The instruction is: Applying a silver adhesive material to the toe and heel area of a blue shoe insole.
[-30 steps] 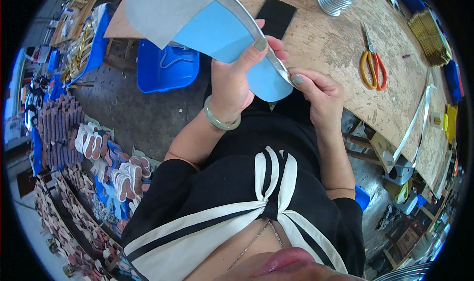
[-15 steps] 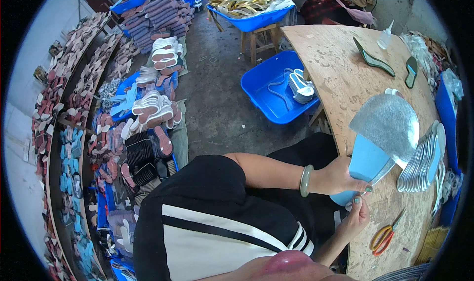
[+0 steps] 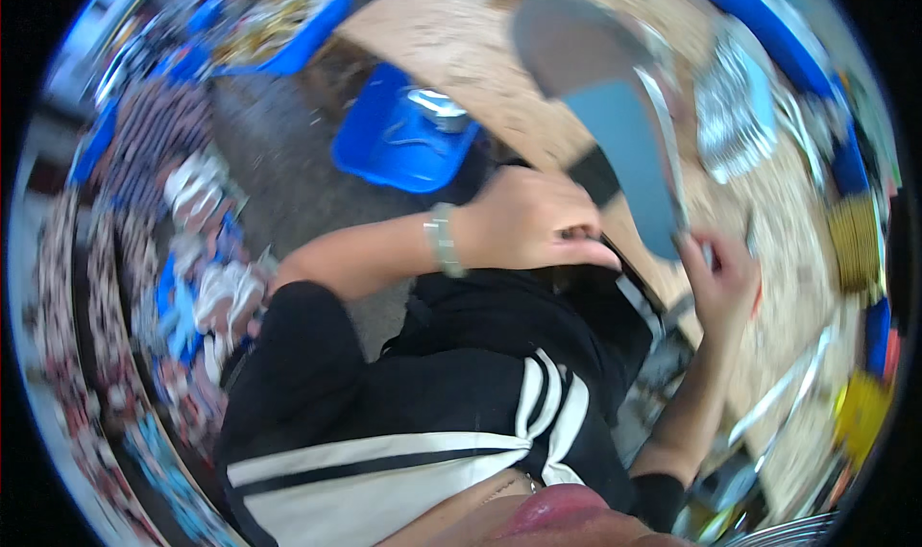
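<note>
a: so, where is the sole-shaped piece (image 3: 622, 148)?
b: up in front of the tabletop (image 3: 437, 33), its rounded grey end pointing away from the person, its blue part nearer. a narrow silvery strip (image 3: 665, 124) runs down its right edge.
a: who has it?
b: the right hand (image 3: 718, 273). thumb and forefinger pinch its lower end, with a small gap showing between them further back.
a: and the left hand (image 3: 533, 222)?
b: just beside that lower end, apart from it. its fingers curl in toward the palm and the thumb sticks out to the right; i see nothing in its grip, though blur hides the inside. a pale bangle (image 3: 444, 240) circles the wrist.
a: what lies close by?
b: a dark flat thing (image 3: 594, 174), partly behind the piece, and to the right a stack of silver and blue pieces (image 3: 735, 110) on the table.
a: further out?
b: a long silvery band (image 3: 792, 384) lies at the right, near a gold-coloured bundle (image 3: 855, 244). left of the table, a blue tub (image 3: 399, 170) holds a cord and a grey item, with a blue basket (image 3: 293, 57) of gold and silver strips beyond.
</note>
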{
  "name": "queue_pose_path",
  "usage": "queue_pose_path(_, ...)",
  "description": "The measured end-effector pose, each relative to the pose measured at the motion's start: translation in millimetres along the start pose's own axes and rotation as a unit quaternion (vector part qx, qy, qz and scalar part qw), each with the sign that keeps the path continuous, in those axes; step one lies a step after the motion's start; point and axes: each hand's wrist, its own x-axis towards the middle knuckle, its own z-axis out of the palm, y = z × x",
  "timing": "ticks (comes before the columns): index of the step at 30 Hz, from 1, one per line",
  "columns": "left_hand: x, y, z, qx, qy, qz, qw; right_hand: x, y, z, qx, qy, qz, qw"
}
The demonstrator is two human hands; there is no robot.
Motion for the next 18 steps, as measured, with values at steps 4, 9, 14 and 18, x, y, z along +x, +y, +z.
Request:
queue_pose_path(4,62.7,27.7,-30.3,0.281,0.004,0.17,0.945,26.8,-38.8,-9.8,-0.108,0.011,-0.206,0.973)
queue_pose_path(9,95.3,3.9,-23.8,0.055,-0.362,-0.072,0.928,47.6,-33.2,0.0,-0.118,-0.042,-0.2,0.972)
queue_pose_path(14,85.5,-17.8,11.8,-0.014,-0.408,-0.078,0.909,38.3,-15.6,9.5,-0.128,-0.085,-0.154,0.976)
queue_pose_path(18,79.2,-13.8,13.7,-0.091,-0.419,-0.138,0.893,40.6,-7.1,-0.9,-0.011,-0.131,-0.065,0.989)
